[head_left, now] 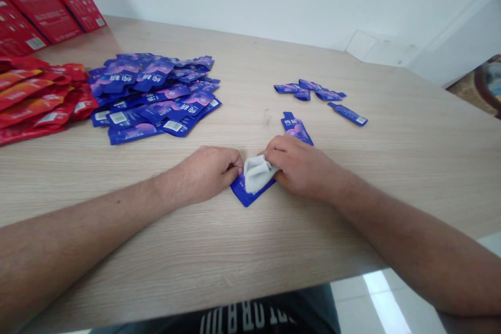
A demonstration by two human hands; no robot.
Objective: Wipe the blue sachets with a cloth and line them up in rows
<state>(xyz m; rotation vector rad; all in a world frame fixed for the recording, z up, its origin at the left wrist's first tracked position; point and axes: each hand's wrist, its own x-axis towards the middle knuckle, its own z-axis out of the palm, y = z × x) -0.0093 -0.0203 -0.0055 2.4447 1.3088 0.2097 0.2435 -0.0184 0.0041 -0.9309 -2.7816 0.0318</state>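
On the table in front of me lies a blue sachet (pixel 246 199), partly covered by a pale grey-white cloth (pixel 256 173). My right hand (pixel 299 164) is closed on the cloth and presses it against the sachet. At the sachet's left edge, my left hand (pixel 211 171) pinches it between thumb and fingers. Just beyond my right hand is another blue sachet with purple fruit printing (pixel 296 128); its lower end is hidden by the hand.
A large heap of blue sachets (pixel 156 96) lies to the left, beside red and orange packets (pixel 43 94). Red boxes (pixel 49 8) stand at the back left. Several small blue sachets (pixel 309 90) and a separate one (pixel 348 114) lie at right. A white wall (pixel 235 0) borders the table.
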